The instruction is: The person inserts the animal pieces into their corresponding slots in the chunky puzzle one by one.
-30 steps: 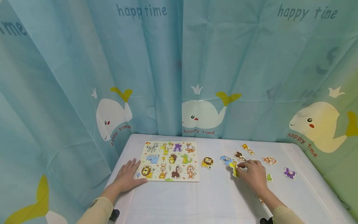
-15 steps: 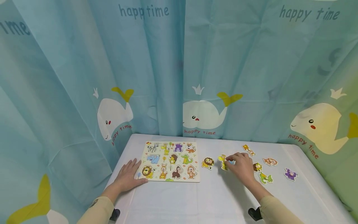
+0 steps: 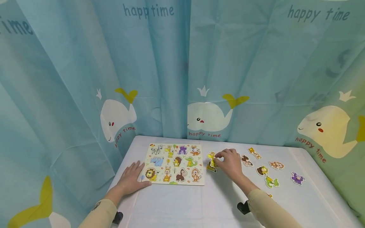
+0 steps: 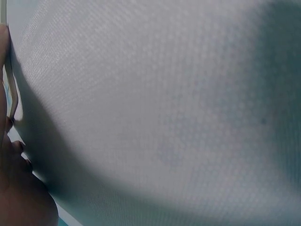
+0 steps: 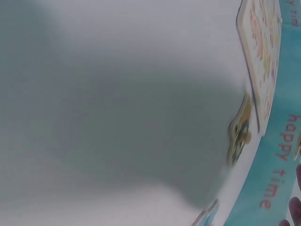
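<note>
My right hand (image 3: 230, 163) pinches a giraffe puzzle piece (image 3: 212, 161) by the fingertips. In the head view the giraffe overlaps a lion puzzle piece (image 3: 211, 169) beside the board's right edge. That lion piece (image 5: 239, 131), with its small knob, lies on the table in the right wrist view. My left hand (image 3: 131, 178) rests with fingers spread at the lower left corner of the animal puzzle board (image 3: 201, 174). Printed animals in rows cover the board. In the left wrist view only part of the left hand (image 4: 23, 188) shows at the edge.
To the right lie loose pieces: a gorilla (image 3: 246, 161), a tiger (image 3: 254, 153), a monkey (image 3: 276, 165), a hedgehog (image 3: 262, 171), a crocodile (image 3: 272, 181) and a purple hippo (image 3: 297, 178). A blue piece (image 5: 207, 217) shows low in the right wrist view. A curtain (image 3: 159, 63) hangs behind the table.
My right hand has carried the giraffe piece leftward from among the loose pieces to over the lion piece. More of the loose pieces now show. The left hand stays on the board's corner.
</note>
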Available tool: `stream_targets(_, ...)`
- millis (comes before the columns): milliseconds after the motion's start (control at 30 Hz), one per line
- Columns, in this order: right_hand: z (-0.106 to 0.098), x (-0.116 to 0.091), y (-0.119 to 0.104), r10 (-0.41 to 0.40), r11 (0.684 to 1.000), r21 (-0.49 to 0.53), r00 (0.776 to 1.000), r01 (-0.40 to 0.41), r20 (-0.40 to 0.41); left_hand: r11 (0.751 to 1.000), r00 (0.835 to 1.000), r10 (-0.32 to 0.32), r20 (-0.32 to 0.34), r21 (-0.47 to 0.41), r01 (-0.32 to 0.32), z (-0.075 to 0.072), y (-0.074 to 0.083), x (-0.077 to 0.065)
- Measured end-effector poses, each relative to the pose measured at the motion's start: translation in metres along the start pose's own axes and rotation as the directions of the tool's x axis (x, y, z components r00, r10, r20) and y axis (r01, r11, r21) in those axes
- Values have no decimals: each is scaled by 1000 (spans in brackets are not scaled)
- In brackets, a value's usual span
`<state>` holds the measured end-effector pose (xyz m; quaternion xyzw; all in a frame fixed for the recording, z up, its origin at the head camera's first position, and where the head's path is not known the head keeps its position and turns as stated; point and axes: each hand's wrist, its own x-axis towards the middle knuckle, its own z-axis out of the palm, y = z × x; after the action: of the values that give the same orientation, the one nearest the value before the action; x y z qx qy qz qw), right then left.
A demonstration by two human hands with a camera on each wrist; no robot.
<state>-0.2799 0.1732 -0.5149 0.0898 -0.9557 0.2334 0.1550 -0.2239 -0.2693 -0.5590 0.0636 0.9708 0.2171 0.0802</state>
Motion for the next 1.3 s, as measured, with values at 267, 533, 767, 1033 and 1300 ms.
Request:
stream_targets(267,16,10,-27,-7,999,34,999,6,35,1000,1000,-10,12,8,10,-3,2,-1)
stream_targets(533,37,25,-51,-35,999,27,998,34,43,1000,1000,-15,7,10,15,-1,-1,-1)
stream_targets(767,52,38,-67,-66,998,20,996,65,65,1000,1000,-13,11,3,13,-1,-1,0)
stream_targets(1033,69,52,-82,-58,998,4,994,58,93,1000,1000,-13,7,4,13,-4,4,-2)
stream_targets(1300,86,62,-95,-35,999,-13,991,37,131,1000,1000,-16,8,-1,16,-3,3,-2)
